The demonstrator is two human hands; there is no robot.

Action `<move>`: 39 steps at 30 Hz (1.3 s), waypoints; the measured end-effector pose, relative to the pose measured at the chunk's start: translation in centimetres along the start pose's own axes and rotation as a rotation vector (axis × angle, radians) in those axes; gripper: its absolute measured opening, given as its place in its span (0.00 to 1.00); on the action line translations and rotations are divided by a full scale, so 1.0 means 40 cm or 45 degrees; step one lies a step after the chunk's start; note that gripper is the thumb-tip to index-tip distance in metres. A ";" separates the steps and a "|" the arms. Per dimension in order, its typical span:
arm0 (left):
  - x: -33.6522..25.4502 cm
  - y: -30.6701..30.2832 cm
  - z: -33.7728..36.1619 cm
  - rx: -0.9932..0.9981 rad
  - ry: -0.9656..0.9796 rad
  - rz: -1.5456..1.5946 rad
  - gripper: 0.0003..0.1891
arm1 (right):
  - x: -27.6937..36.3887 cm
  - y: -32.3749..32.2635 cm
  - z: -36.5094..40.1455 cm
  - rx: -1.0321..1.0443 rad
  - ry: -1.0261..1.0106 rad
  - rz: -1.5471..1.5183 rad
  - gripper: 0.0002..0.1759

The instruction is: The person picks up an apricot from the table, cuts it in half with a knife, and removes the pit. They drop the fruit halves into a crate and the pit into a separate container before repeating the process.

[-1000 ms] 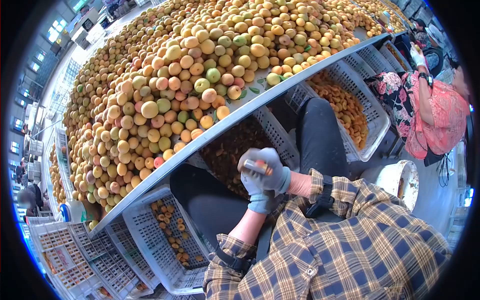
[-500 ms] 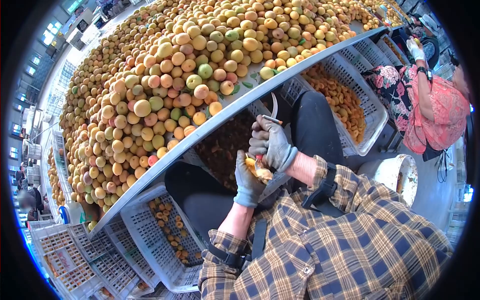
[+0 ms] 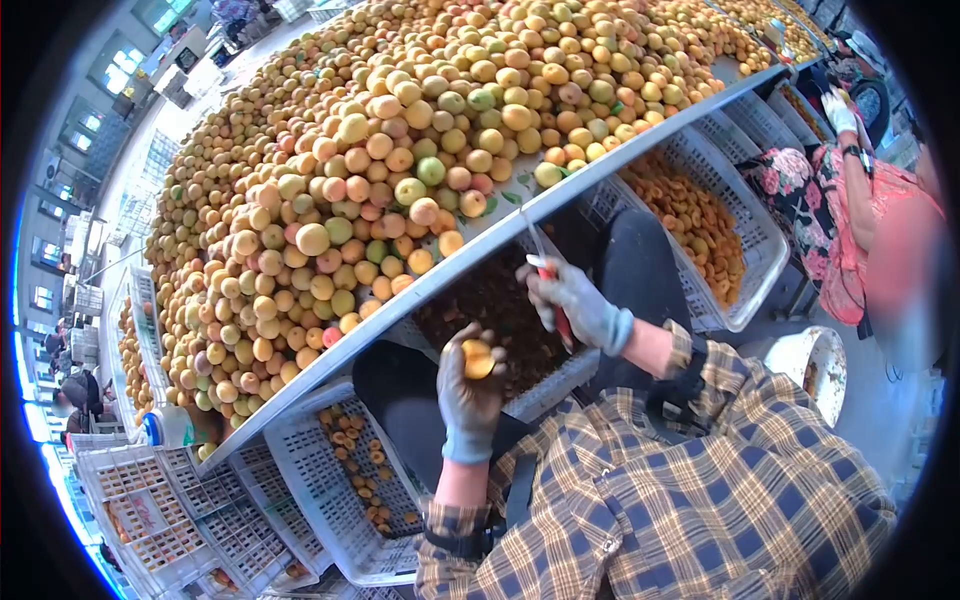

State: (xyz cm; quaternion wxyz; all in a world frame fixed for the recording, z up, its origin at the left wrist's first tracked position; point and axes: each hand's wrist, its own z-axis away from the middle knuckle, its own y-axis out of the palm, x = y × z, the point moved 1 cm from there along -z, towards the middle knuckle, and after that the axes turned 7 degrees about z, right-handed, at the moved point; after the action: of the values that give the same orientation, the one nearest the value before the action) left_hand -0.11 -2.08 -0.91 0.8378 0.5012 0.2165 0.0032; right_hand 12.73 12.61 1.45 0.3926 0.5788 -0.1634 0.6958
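Your left grip (image 3: 468, 390) is closed around 1 apricot half (image 3: 478, 358), cut face up, above the crate of brown pits (image 3: 565, 378). Your right grip (image 3: 578, 300) is clenched on the knife (image 3: 540, 262), its blade pointing up, just beside the bench (image 3: 620, 162) edge.

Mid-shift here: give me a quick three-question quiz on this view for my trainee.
1. True or false: the left hand holds an apricot half.
2. What does the right hand grip? A) a brush B) a knife C) a spoon
3. Which white crate looks fuller: the right crate beside the person's right leg, or the left crate beside the left leg?
Key: 1 true. 2 B, the knife, blade pointing up. 3 The right crate; the left crate holds only scattered pieces.
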 end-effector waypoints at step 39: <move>-0.275 0.228 -0.362 0.054 1.054 -2.414 0.18 | -0.431 0.020 0.028 0.967 0.385 1.848 0.22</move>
State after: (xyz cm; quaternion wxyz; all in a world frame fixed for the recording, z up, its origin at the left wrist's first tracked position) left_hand -13.45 12.16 4.87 0.3470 0.0990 0.7937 -0.4897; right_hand 13.26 5.20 -14.16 -0.3578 0.3230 -0.1955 0.8540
